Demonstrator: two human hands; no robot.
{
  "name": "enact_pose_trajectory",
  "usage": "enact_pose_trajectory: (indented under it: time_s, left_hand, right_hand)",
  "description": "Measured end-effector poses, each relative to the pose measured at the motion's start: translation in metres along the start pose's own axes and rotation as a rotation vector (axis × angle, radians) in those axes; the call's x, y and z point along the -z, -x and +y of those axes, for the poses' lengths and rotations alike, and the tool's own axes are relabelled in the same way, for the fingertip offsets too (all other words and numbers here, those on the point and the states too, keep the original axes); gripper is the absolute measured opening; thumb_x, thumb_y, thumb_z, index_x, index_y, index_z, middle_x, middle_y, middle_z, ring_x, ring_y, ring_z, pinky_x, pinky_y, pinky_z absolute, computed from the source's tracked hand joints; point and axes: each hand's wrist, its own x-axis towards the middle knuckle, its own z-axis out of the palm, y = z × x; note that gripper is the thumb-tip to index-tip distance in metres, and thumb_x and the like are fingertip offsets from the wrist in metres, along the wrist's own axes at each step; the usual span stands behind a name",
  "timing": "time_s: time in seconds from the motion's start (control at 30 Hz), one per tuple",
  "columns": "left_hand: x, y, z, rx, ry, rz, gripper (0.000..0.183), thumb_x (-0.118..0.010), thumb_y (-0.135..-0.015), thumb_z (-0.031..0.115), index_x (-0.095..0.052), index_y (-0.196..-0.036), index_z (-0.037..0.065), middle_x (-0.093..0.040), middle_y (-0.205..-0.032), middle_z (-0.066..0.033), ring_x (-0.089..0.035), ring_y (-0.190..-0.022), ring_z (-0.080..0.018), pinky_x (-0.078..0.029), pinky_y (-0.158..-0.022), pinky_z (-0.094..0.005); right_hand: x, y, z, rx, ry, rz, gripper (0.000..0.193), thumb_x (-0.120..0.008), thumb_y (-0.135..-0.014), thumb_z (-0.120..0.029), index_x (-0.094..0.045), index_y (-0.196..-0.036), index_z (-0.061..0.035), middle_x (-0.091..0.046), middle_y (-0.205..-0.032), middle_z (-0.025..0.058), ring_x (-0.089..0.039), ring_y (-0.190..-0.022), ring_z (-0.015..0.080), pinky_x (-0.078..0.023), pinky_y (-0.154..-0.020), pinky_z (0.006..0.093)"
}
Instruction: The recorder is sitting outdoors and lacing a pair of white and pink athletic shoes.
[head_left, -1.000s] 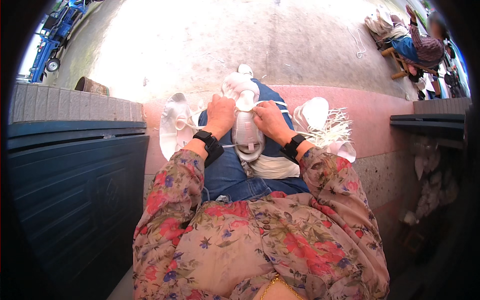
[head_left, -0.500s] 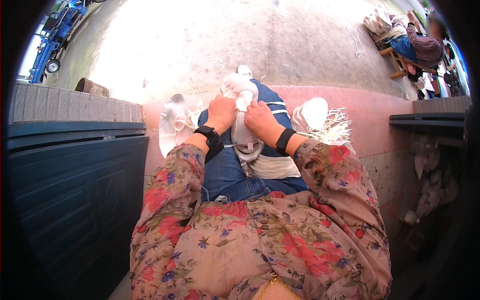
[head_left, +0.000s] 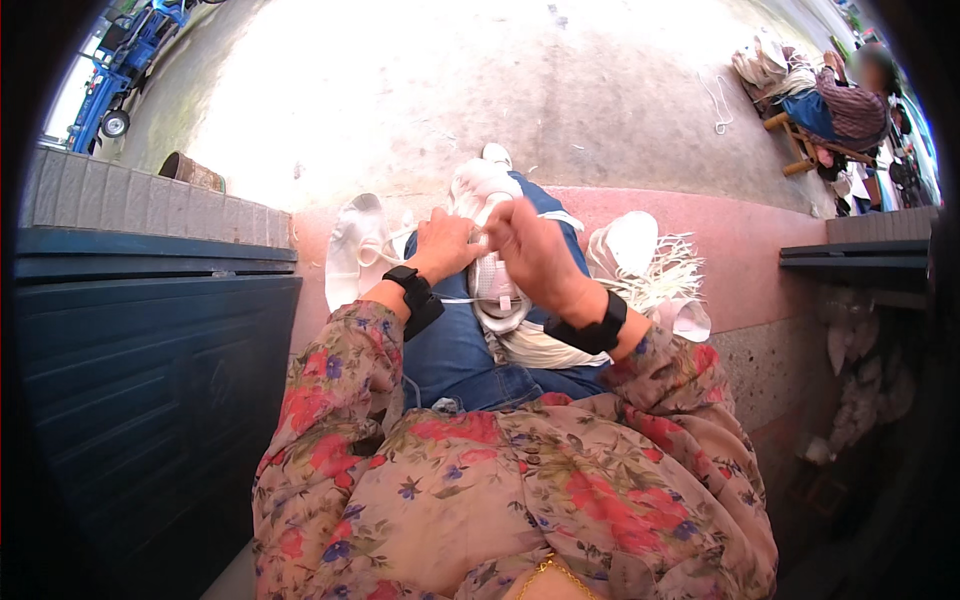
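A pale shoe upper (head_left: 497,297) lies lengthwise on my jeans, its rounded heel opening toward me and its puffy light front part (head_left: 481,186) farther off. My left hand (head_left: 444,246) is closed at the upper's left side, thumb and fingers pinched on its middle. Just right of it my right hand (head_left: 537,252) is raised above the upper, fingers curled together and slightly blurred; what they hold, if anything, cannot be made out. A bundle of white laces (head_left: 552,343) rests on my lap under the heel. A thin white cord crosses my left thigh.
To the left lies a white upper (head_left: 352,245) with a looped lace; to the right, another white upper (head_left: 632,243) beside a heap of laces (head_left: 668,270). Dark blue panels (head_left: 140,400) flank me. A seated person (head_left: 850,110) is at far right, a blue vehicle (head_left: 122,75) far left.
My right hand has come up and away from the upper, turning at the wrist. My left hand stays at the upper's middle. The view has shifted slightly.
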Motion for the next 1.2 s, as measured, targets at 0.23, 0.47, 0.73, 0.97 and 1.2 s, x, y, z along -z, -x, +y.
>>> enact_pose_trajectory:
  time_s: [0.23, 0.47, 0.73, 0.97, 1.2]
  left_hand:
    - [-0.008, -0.007, -0.001, -0.069, -0.070, -0.004, 0.026, -0.054, -0.074, 0.028, -0.062, -0.089, 0.008, -0.060, -0.091, -0.0106, -0.046, -0.098, -0.0304, -0.039, -0.077, -0.0441]
    - [-0.004, -0.005, -0.003, -0.131, -0.169, -0.052, 0.023, -0.049, -0.075, 0.019, -0.059, -0.094, 0.009, -0.058, -0.095, -0.0089, -0.046, -0.100, -0.0285, -0.038, -0.078, -0.0468]
    - [-0.007, -0.004, -0.009, -0.112, -0.064, -0.035, 0.020, -0.049, -0.075, 0.019, -0.061, -0.089, 0.012, -0.059, -0.090, -0.0084, -0.048, -0.097, -0.0263, -0.038, -0.079, -0.0453]
    - [-0.026, 0.010, -0.006, -0.211, 0.116, 0.361, 0.019, -0.056, -0.074, 0.020, -0.062, -0.092, 0.014, -0.060, -0.092, -0.0070, -0.049, -0.093, -0.0256, -0.040, -0.079, -0.0387]
    - [-0.018, 0.049, 0.013, -0.535, 0.043, 0.432, 0.021, -0.063, -0.071, 0.017, -0.062, -0.092, 0.015, -0.057, -0.101, -0.0029, -0.047, -0.100, -0.0291, -0.038, -0.083, -0.0410]
  right_hand:
    - [-0.039, 0.009, 0.092, -0.452, 0.320, -0.280, 0.021, -0.052, -0.075, -0.022, -0.061, -0.075, -0.0031, -0.060, -0.076, 0.0193, -0.058, -0.077, 0.0347, -0.046, -0.068, 0.0420]
    - [-0.050, 0.007, 0.090, -0.326, 0.637, -0.225, 0.018, -0.052, -0.075, -0.018, -0.061, -0.073, -0.0029, -0.061, -0.073, 0.0173, -0.060, -0.070, 0.0328, -0.048, -0.061, 0.0401]
    - [-0.052, 0.014, 0.097, -0.166, 0.635, -0.249, 0.016, -0.051, -0.076, -0.015, -0.058, -0.072, -0.0017, -0.061, -0.072, 0.0173, -0.061, -0.068, 0.0323, -0.048, -0.059, 0.0407]
    - [-0.044, 0.008, 0.093, -0.154, 0.736, -0.349, 0.014, -0.045, -0.078, -0.012, -0.052, -0.080, -0.0002, -0.060, -0.070, 0.0185, -0.061, -0.066, 0.0317, -0.048, -0.057, 0.0396]
    - [0.014, 0.064, 0.036, -0.170, 0.383, -0.549, 0.017, -0.045, -0.084, -0.016, -0.045, -0.080, 0.0007, -0.053, -0.070, 0.0216, -0.053, -0.067, 0.0387, -0.040, -0.061, 0.0432]
